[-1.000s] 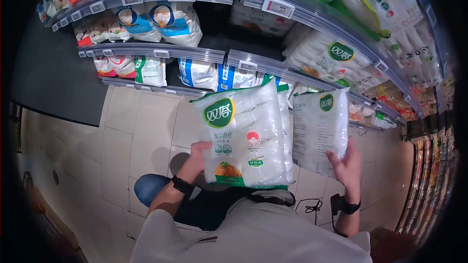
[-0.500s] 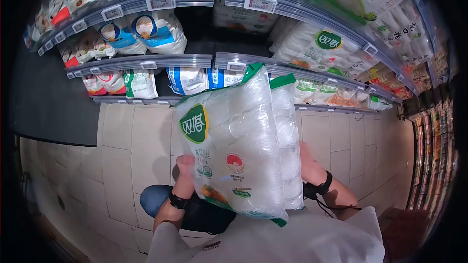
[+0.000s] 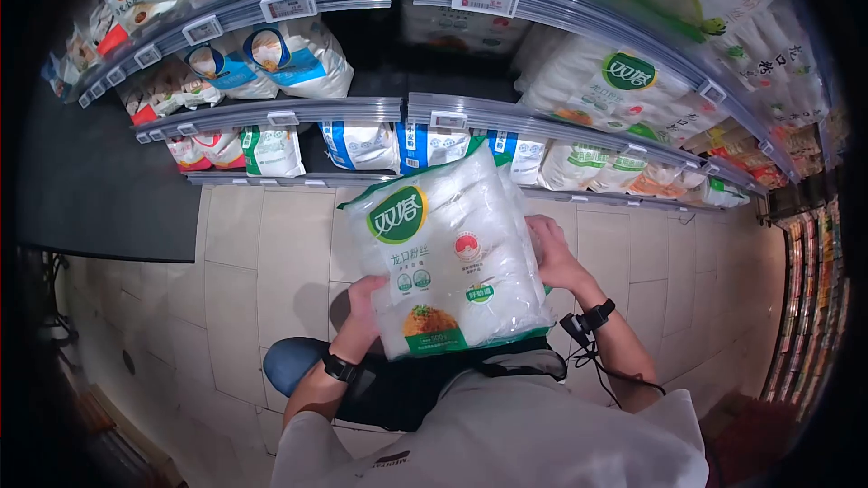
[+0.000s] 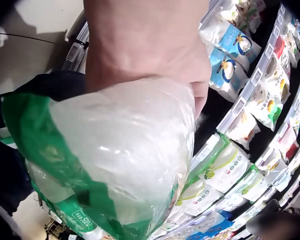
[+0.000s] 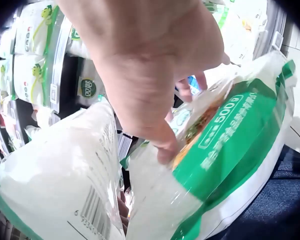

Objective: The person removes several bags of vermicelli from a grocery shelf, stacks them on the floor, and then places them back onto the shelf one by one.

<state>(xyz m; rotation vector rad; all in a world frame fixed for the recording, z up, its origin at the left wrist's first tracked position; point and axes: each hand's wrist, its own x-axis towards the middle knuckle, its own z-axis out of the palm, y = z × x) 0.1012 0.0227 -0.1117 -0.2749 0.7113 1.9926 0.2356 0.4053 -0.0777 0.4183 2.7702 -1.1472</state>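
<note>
A large clear packet of glass noodles (image 3: 434, 253) with a green logo and green ends faces up in front of the body. My left hand (image 3: 364, 303) grips its left edge; in the left wrist view the clear, green-ended plastic covers that hand's fingers. At the right edge, my right hand (image 3: 553, 253) holds the side of the stack. In the right wrist view, the right thumb (image 5: 165, 151) lies against a packet's film beside the green 500 g band. Another packet (image 5: 65, 175) with a barcode stands at the left there, mostly hidden behind the front one in the head view.
Shelves ahead carry flour bags (image 3: 303, 59) at the left and more noodle packets (image 3: 624, 81) at the right. Price tags line the shelf edge (image 3: 488, 0). Tiled floor (image 3: 235, 289) lies below, and a black cable (image 3: 624, 384) hangs by the right wrist.
The right hand's packet, earlier apart at the right, has gone behind the front packet. The stack turned, then faced up again, and the right hand came forward to its right edge.
</note>
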